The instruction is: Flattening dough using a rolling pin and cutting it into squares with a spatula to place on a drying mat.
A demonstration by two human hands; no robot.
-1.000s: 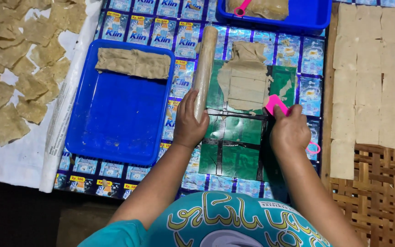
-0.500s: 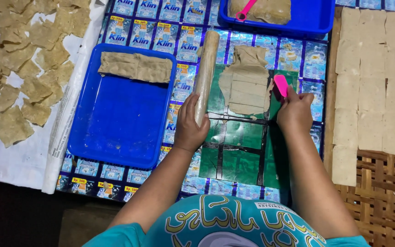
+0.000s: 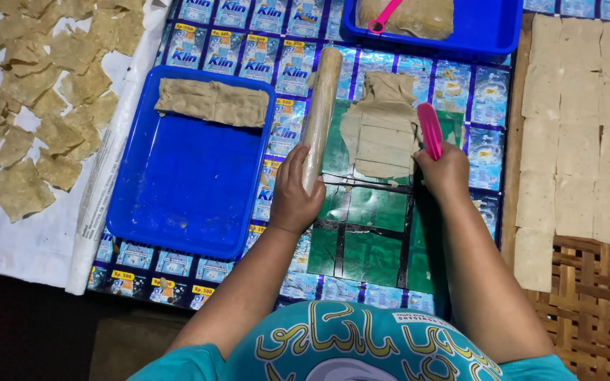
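Observation:
My left hand (image 3: 294, 194) grips the near end of a long pale rolling pin (image 3: 322, 106) lying on the glossy mat. My right hand (image 3: 446, 169) holds a pink cutter (image 3: 429, 129) upright against the right edge of a flattened beige dough sheet (image 3: 379, 127), which is scored into squares on the green part of the mat (image 3: 361, 240).
A blue tray (image 3: 178, 183) to the left holds a dough slab (image 3: 212, 102). Another blue tray (image 3: 488, 35) at the top holds dough and a pink tool (image 3: 384, 17). Cut dough squares (image 3: 587, 127) lie on a woven mat at right; irregular pieces (image 3: 37, 106) lie on white paper at left.
My right hand has moved away from me along the mat with the pink cutter, up to the dough sheet's right edge. My left hand stays on the rolling pin.

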